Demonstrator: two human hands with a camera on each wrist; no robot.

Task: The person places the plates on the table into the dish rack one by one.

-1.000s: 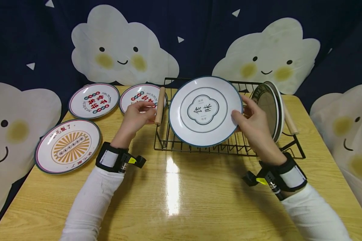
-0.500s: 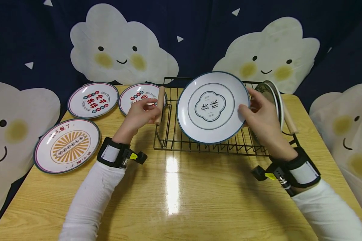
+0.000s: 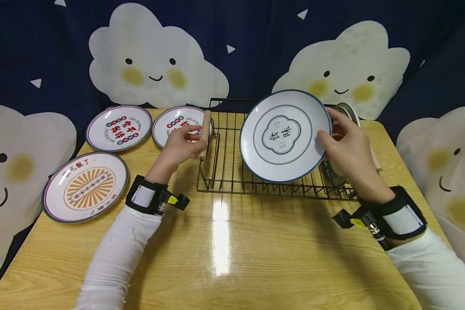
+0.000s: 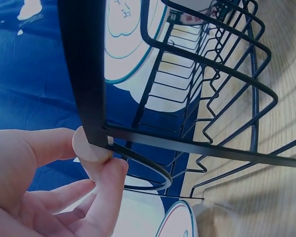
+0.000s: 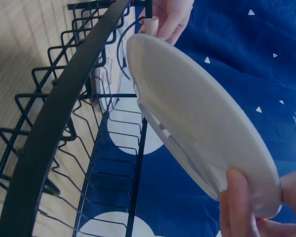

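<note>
A white plate with a blue-green rim and dark characters in its middle [image 3: 283,137] tilts above a black wire dish rack [image 3: 226,186]. My right hand [image 3: 348,150] pinches its right edge, thumb on the face and fingers behind; the right wrist view shows the plate's pale underside [image 5: 187,98]. With thumb and fingers, my left hand [image 3: 182,148] grips the wooden handle [image 3: 206,135] at the rack's left end. That handle's round end [image 4: 91,148] shows between thumb and forefinger in the left wrist view. Plates [image 3: 354,115] stand on edge at the rack's right end, partly hidden by the right hand.
Two plates with red lettering, one at the far left [image 3: 118,128] and one behind my left hand [image 3: 166,118], lie on the wooden table [image 3: 170,258]. Nearer, a plate with an orange sunburst [image 3: 85,187] lies flat. A dark cloud-patterned curtain [image 3: 252,43] hangs behind.
My right hand has carried the plate to the right and slightly up over the rack, nearer the standing plates. My left hand keeps its hold on the handle.
</note>
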